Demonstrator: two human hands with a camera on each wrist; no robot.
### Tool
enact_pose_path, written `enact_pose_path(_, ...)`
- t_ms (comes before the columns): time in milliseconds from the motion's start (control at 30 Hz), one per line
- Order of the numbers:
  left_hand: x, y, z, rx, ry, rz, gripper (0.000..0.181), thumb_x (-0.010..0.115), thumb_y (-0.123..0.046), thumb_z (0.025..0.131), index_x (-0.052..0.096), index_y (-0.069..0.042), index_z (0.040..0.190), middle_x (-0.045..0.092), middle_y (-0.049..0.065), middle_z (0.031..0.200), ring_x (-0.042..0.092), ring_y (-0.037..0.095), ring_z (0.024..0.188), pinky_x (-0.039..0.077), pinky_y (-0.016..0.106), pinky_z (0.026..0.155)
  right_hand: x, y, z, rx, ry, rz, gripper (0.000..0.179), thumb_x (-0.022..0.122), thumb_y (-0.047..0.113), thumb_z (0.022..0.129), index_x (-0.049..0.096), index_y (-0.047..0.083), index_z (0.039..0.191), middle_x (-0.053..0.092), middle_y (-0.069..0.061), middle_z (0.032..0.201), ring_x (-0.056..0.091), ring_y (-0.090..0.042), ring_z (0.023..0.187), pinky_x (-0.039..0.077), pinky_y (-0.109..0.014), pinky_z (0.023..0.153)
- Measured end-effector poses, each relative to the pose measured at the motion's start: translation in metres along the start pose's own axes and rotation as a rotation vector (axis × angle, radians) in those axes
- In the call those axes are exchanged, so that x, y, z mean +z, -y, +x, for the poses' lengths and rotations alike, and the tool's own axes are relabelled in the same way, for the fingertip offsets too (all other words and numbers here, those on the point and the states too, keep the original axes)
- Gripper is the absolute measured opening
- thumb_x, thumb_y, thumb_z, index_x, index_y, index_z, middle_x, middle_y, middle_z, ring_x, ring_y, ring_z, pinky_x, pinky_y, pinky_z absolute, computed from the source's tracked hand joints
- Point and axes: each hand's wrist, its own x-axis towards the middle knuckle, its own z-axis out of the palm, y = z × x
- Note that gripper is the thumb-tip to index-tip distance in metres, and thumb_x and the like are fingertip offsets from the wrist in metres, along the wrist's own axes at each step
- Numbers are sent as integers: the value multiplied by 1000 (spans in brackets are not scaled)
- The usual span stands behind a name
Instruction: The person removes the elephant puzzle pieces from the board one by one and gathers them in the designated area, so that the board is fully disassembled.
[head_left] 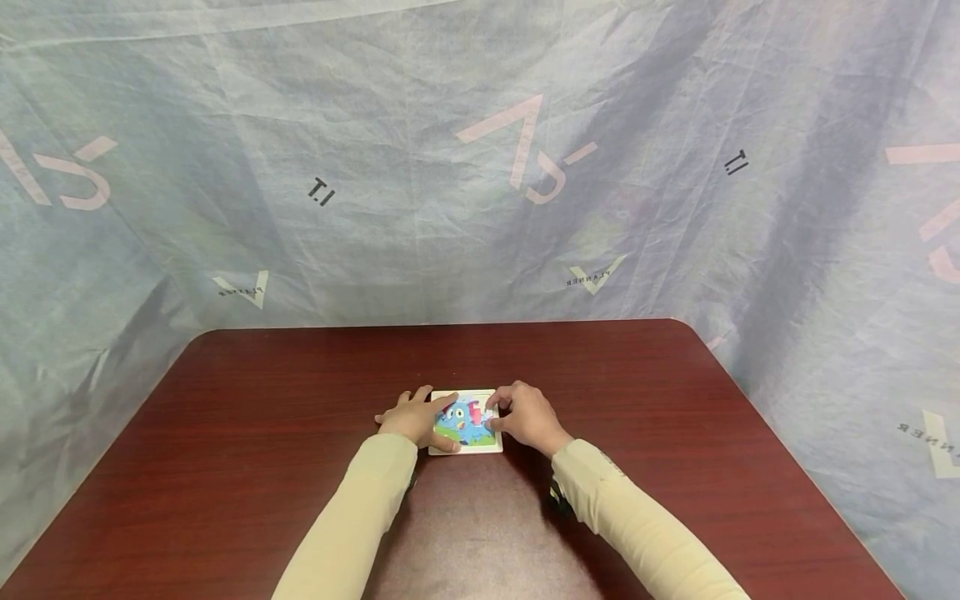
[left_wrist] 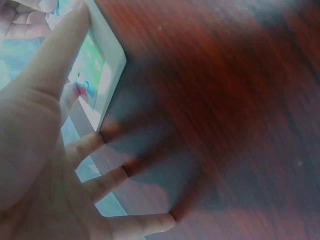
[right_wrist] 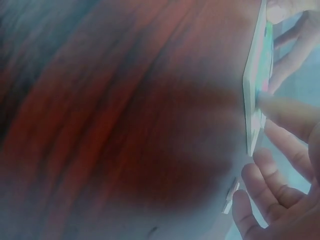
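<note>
Dark reddish-brown wooden table point(head_left: 247, 433) with rounded far corners, glossy near the front edge. Behind and on both sides, crinkled pale grey-blue sheeting point(head_left: 420, 167) printed with pink and black marks, shadowed at far right.

We take this for a staged recording booth rather than a home: a bare dark-red wooden bench point(head_left: 300, 433) stands closed in on three sides by pale grey sheeting point(head_left: 420, 183), creased and printed with repeated logos and letters.

A dark red wooden table point(head_left: 262, 433) carries a small white-framed picture puzzle point(head_left: 467, 422), lying flat toward its near edge, midway across.
</note>
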Motion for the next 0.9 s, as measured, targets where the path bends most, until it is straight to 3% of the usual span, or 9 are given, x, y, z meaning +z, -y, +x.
enact_pose_path(200, 0, 0, 0, -4, 1, 1, 86, 84, -44, 82, 43, -26, 156, 31, 18, 161, 27, 49, 146, 34, 82, 95, -1, 1, 0, -33, -13, -36, 21, 89, 11, 78, 74, 16, 92, 58, -4, 91, 56, -19, 83, 48, -36, 68)
enact_pose_path(633, 0, 0, 1, -4, 4, -14, 86, 84, -43, 83, 43, -26, 156, 30, 17, 162, 26, 49, 147, 32, 83, 96, -4, -2, 1, 12, 13, -54, 24, 91, 19, 78, 70, 17, 90, 58, 0, 93, 58, -19, 88, 50, -39, 72)
enact_pose_path(900, -2, 0, -2, 5, 0, -13, 85, 84, -41, 83, 44, -24, 156, 31, 18, 161, 26, 49, 146, 32, 82, 96, -2, -3, 3, -53, -2, -65, 27, 91, 15, 76, 67, 15, 88, 58, 0, 92, 57, -19, 87, 50, -38, 73)
